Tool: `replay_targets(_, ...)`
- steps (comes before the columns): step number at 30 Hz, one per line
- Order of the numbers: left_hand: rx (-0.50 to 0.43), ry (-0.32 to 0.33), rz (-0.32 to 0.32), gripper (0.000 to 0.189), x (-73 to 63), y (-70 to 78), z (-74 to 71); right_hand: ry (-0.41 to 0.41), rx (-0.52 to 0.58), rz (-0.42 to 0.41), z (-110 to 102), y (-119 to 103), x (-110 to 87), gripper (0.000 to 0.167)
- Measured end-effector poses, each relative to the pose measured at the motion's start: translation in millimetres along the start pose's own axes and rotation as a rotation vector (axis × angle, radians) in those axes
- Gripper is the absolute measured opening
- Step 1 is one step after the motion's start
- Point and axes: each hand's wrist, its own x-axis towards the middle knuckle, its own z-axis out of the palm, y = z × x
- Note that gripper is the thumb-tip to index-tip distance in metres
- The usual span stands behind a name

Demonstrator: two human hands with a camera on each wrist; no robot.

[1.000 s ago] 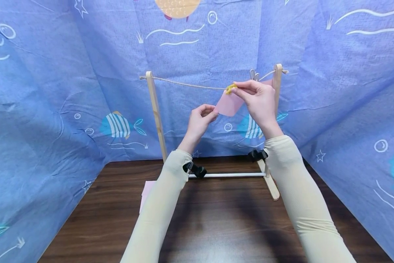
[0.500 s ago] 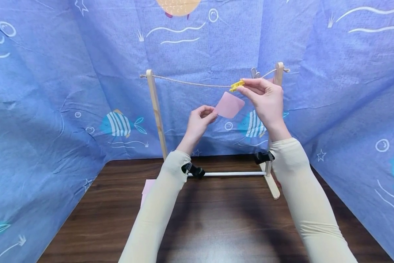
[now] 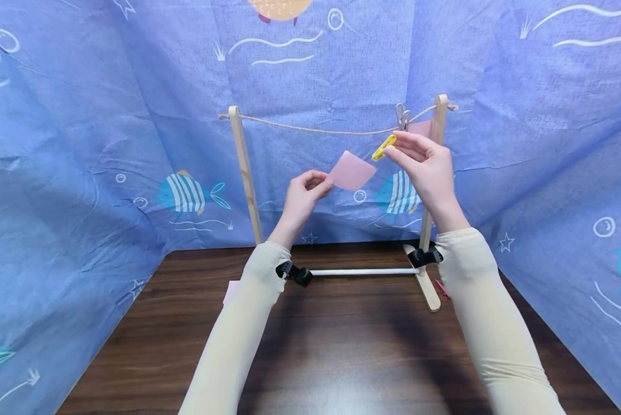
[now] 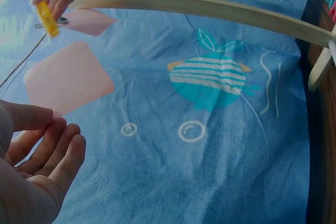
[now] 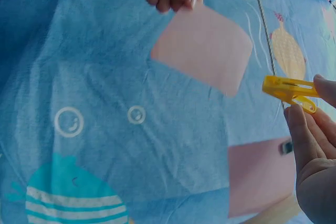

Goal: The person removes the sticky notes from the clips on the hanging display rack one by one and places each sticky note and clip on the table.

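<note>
My left hand [image 3: 304,199] pinches one corner of a pink square of paper [image 3: 352,170], held below the string [image 3: 315,129]. In my right hand [image 3: 428,170] a yellow clothespin [image 3: 384,147] is pinched between thumb and fingers. The right wrist view shows that clothespin [image 5: 289,88] in front of the string, apart from the paper [image 5: 207,48]. Behind my right hand a second pink paper [image 3: 421,128] hangs from the string by a metallic grey clip [image 3: 402,115], partly hidden in the head view.
The string runs between two wooden posts [image 3: 244,167] joined low down by a white rod [image 3: 362,271]. More pink paper [image 3: 230,291] lies on the dark wooden table [image 3: 336,351] by my left sleeve. A red clothespin [image 3: 442,289] lies beside the right foot [image 3: 427,292].
The yellow clothespin has come away from the string and paper, moving right and down with my right hand. My left hand has drawn the paper slightly left and down.
</note>
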Motion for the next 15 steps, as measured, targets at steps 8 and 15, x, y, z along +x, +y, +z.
replay_targets(8, 0.09, 0.007, 0.021, 0.019, -8.0, -5.3, -14.7, -0.01, -0.021, 0.053, -15.8, 13.1, -9.1, 0.04)
replay_targets(15, 0.21, 0.005, 0.063, 0.019, -18.6, -6.2, -29.0, -0.031, -0.076, 0.103, -36.5, 26.1, -18.6, 0.045)
